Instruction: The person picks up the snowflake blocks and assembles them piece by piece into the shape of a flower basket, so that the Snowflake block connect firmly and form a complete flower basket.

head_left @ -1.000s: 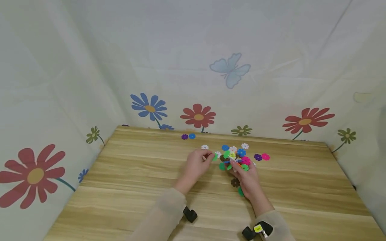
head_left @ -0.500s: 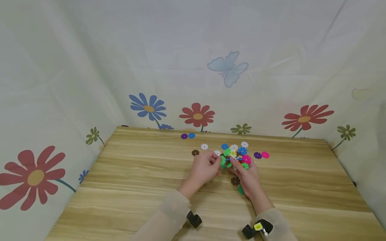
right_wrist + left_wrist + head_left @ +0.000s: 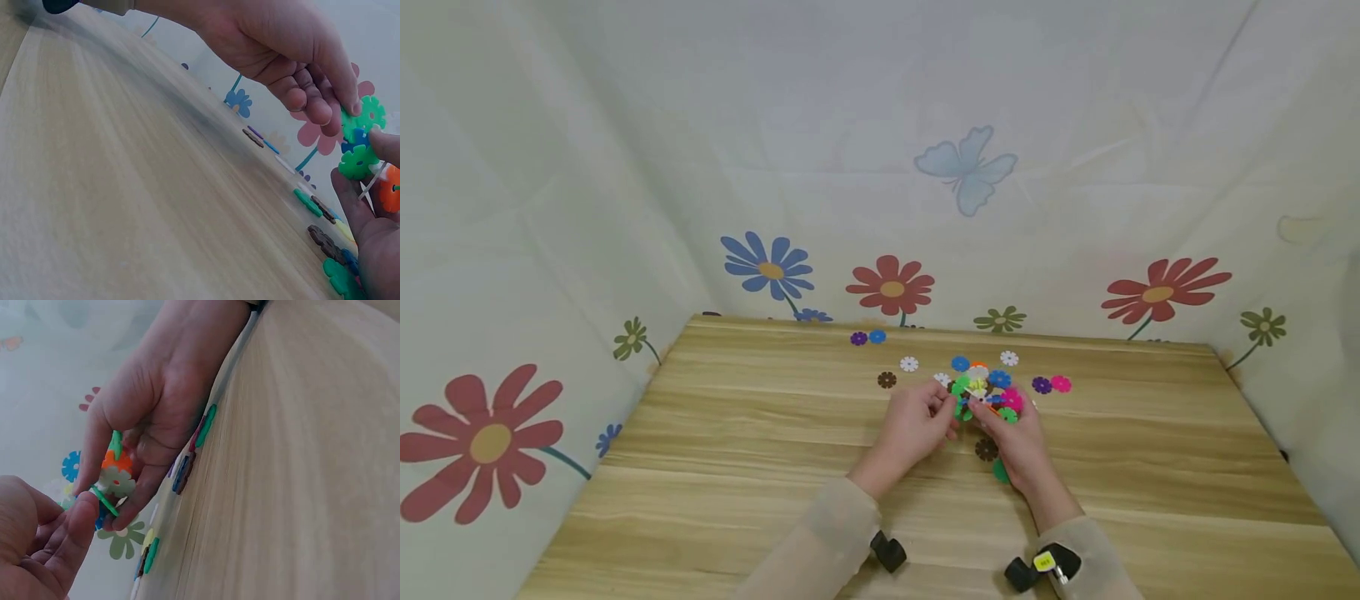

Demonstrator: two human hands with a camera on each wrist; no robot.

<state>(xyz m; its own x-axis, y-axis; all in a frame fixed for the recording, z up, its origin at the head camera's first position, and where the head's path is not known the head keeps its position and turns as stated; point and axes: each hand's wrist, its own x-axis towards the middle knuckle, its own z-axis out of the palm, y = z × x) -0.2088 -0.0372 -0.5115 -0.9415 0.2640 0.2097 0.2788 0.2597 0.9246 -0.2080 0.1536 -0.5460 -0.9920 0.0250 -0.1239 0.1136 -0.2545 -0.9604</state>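
Observation:
My right hand (image 3: 1018,437) holds a joined cluster of flower-shaped plastic discs (image 3: 1012,400) above the table, its thumb pressed on the near side. Pink, blue, green, orange, white and yellow pieces show in it. Against the cluster's left side, my left hand (image 3: 917,417) pinches a bright green disc (image 3: 372,111) between thumb and forefinger. The right wrist view shows this disc beside a blue one and another green disc (image 3: 359,162). In the left wrist view, an orange disc (image 3: 122,464) and a pale disc (image 3: 117,482) sit within the right hand's curled fingers.
Loose discs lie on the wooden table (image 3: 737,442): purple (image 3: 858,338) and blue (image 3: 877,337) at the back, white (image 3: 909,364) and brown (image 3: 887,380) left of the cluster, purple (image 3: 1042,385) and pink (image 3: 1061,384) right. Another brown disc (image 3: 986,449) lies near the right wrist.
My left hand has moved right with the green disc, up to the cluster, uncovering the brown disc on the left. My right hand has stayed nearly in place, with the cluster turning slightly.

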